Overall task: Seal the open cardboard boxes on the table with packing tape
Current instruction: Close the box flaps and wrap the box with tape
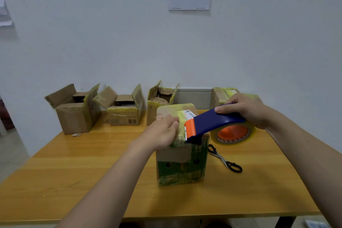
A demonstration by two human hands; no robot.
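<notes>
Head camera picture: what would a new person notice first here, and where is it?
First the blue and orange tape dispenser, held by the right hand on the green box at the table's centre, while the left hand presses the box top. Then the three open cardboard boxes along the back wall.

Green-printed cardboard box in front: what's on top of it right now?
On the green-printed cardboard box: the left hand pressing yellowish tape down, the blue-and-orange tape dispenser held by the right hand, and a white shipping label. The flap seam beneath is covered.
</notes>
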